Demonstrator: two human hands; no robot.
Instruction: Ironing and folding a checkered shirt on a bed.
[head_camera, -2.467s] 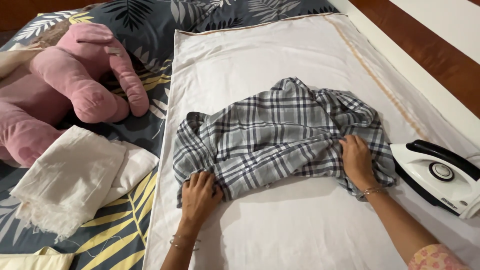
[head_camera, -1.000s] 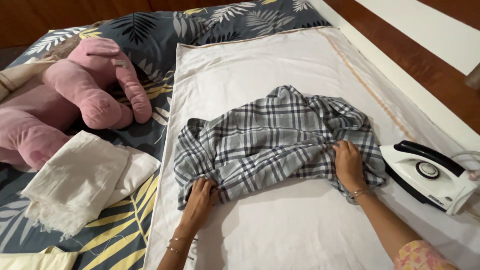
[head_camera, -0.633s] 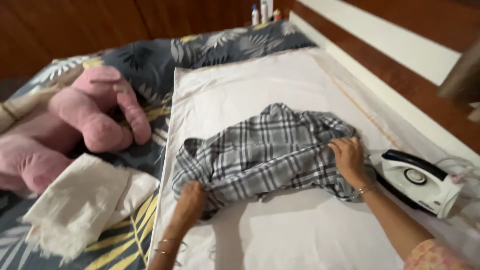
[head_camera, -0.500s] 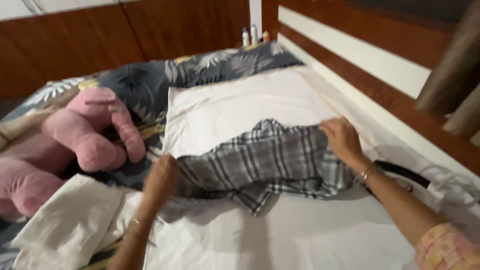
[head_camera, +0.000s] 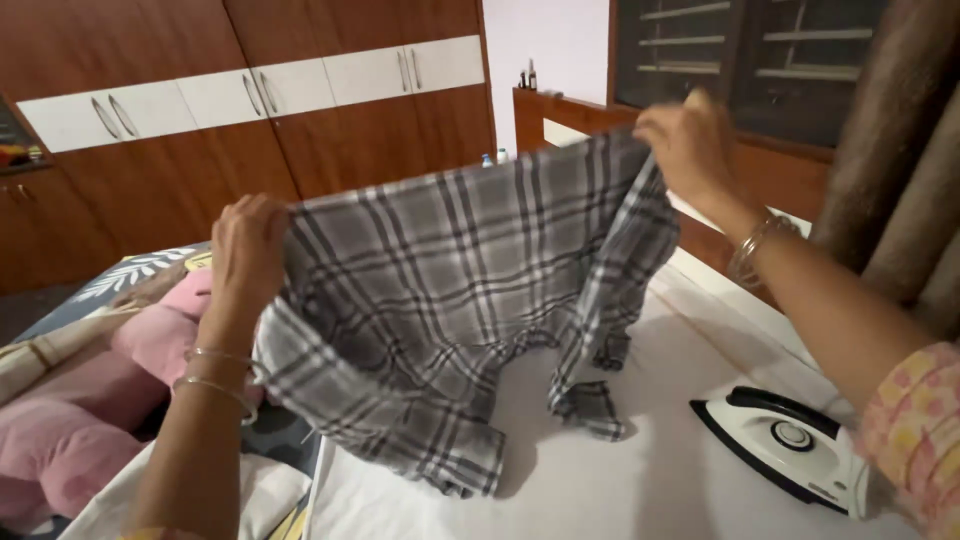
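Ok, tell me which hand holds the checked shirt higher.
The right hand: it grips the grey checked shirt nearer the top of the view than the left hand.

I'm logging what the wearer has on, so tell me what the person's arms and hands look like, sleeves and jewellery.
Both hands are bare, no gloves. The left hand has two thin silvery bangles on the wrist and no sleeve in view. The right hand has a thin metal bangle too, and a short sleeve in pink with a yellow and orange floral print.

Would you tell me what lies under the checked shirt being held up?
Under the checked shirt, held by the left hand and right hand, is a white sheet. The shirt hides the sheet's far part.
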